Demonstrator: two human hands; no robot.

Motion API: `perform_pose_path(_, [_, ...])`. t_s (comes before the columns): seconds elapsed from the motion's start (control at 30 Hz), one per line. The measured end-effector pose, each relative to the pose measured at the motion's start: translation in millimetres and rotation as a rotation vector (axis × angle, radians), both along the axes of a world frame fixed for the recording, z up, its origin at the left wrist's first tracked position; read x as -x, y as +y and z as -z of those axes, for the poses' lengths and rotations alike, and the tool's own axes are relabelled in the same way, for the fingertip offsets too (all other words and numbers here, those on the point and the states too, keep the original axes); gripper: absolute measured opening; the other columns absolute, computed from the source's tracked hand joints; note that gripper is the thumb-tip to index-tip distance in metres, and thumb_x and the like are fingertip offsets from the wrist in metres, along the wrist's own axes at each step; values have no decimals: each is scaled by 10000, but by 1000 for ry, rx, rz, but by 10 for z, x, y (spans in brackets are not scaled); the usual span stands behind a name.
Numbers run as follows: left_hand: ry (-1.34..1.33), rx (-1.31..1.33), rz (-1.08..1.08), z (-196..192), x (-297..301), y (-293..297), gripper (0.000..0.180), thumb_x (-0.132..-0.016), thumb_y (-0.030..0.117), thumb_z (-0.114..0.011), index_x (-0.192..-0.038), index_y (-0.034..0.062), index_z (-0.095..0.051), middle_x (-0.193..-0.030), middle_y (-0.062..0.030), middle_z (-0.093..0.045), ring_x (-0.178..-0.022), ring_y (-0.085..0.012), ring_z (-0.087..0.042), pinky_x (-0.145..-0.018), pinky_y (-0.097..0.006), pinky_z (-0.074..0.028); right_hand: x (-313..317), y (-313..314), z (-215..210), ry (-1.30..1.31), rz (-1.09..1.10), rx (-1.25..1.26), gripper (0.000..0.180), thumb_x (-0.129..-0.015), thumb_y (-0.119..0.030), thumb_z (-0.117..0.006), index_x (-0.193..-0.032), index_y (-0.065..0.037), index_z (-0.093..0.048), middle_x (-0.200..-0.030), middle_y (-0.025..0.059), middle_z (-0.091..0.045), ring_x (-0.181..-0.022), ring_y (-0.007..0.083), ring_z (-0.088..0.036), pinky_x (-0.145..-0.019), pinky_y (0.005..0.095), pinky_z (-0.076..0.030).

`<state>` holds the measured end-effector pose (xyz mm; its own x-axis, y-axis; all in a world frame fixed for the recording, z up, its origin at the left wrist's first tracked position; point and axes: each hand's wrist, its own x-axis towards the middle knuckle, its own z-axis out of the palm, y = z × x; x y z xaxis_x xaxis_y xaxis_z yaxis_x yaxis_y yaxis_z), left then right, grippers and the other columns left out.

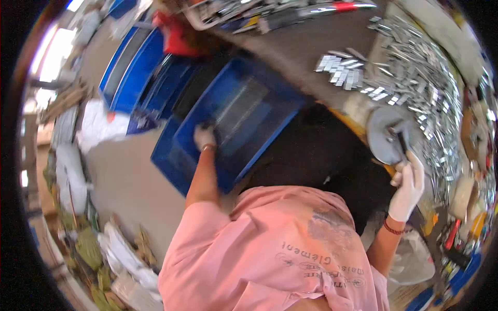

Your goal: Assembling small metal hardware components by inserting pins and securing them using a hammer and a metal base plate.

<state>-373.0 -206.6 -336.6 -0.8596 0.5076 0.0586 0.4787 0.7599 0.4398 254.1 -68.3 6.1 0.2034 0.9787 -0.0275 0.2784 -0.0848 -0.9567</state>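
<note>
My left hand (pixel 205 137), in a white glove, reaches into a blue plastic crate (pixel 259 154) on my left. Its fingers are blurred, and a small dark patch shows at their tips; I cannot tell whether it is a held piece. On the right, my white-gloved right hand (pixel 409 191) has its fingers closed round a short dark handle (pixel 402 144). That handle stands at a grey round disc (pixel 383 136) by the bench edge. Many small flat shiny metal pieces (pixel 415 72) lie heaped beyond the disc, with a smaller group (pixel 340 71) left of them.
More blue crates (pixel 132 67) stand at the far left, near a red item (pixel 179 36). A bin of metal parts (pixel 228 11) is at the top. White sacks (pixel 72 171) line the left side. Red-handled tools (pixel 452 234) lie at the right.
</note>
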Motion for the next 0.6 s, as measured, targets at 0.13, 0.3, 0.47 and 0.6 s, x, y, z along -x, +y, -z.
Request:
perform_pose_path(0.13, [-53, -438, -90, -998, -479, 231, 370, -970, 255, -784, -1210, -17, -713, -1168, -159, -757, -1067, -297, -700, -997, -413, -530, 93, 24, 21, 130, -94, 5, 276, -1066, -44, -573, -1307, 5, -696, -887, 24, -686, -675, 50, -578, -603, 214, -474])
perform_pose_path(0.3, [18, -707, 498, -2792, -1655, 1479, 163, -987, 62, -725, -1130, -16, -728, -1092, -122, -735, -992, -227, -702, -931, -328, -549, 28, -43, -8, 164, -64, 28, 268, -1060, -36, -571, -1285, 2, -711, -908, 31, -711, -667, 50, -589, -598, 217, -480])
perform_pose_path(0.47, [33, -410, 1063, -3465, -2418, 2211, 445, -821, 170, -865, -1234, 56, -746, -1134, -172, -702, -974, -292, -721, -893, -384, -578, 3, -71, -39, 153, -66, 67, 271, -1063, -57, -580, -1292, -32, -723, -921, 13, -725, -692, 49, -608, -622, 215, -508])
perform_pose_path(0.6, [74, 61, 1203, -3656, -2600, 2624, 658, -740, 365, -895, -1301, 68, -726, -1177, -211, -689, -1127, -400, -681, -983, -454, -548, -23, -97, -92, 135, -92, 40, 263, -1055, -43, -587, -1270, -41, -738, -935, 5, -731, -711, 47, -626, -645, 230, -539])
